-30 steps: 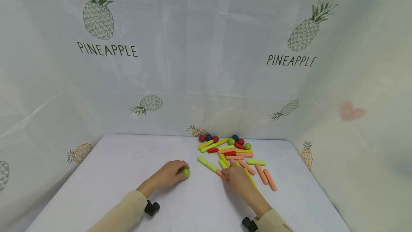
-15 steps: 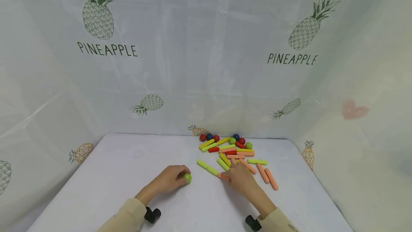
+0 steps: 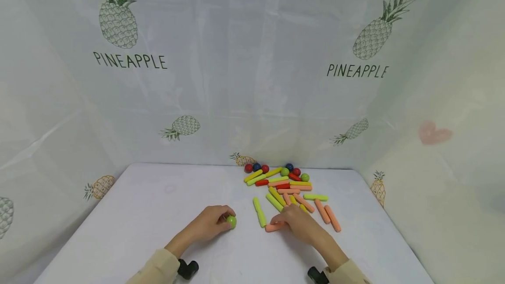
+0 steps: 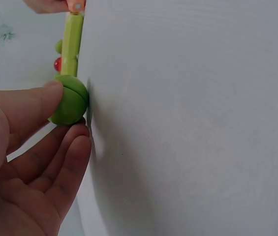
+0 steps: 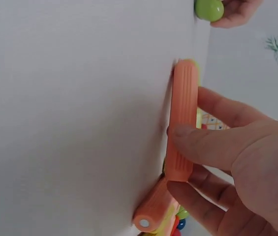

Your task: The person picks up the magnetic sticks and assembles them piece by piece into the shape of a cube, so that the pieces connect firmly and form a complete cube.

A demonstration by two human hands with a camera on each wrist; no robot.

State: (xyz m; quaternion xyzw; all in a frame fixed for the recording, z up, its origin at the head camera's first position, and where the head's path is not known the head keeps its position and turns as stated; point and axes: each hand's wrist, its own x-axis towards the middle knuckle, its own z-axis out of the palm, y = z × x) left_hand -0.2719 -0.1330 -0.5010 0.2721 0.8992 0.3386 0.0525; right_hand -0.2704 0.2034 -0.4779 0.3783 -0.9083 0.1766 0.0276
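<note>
The orange stick point(image 3: 274, 228) and green ball point(image 3: 232, 221) are mid-table, well in from the side edges, with white tabletop point(image 3: 158, 196) stretching left of the ball. Only the right wrist view shows the stick's grooves and a pale disc ending a second orange stick point(image 5: 154, 205). The left hand point(image 3: 211, 223) pinches the ball, the right hand point(image 3: 300, 222) the orange stick, though whether that touches the lime sticks point(image 3: 261, 219) is hard to tell.

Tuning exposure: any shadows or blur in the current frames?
Head: soft shadows by left hand and right hand, blurry heart; left wrist: soft shadow beside ball, blurry pineapple print; right wrist: broad soft shadow beside orange stick.
</note>
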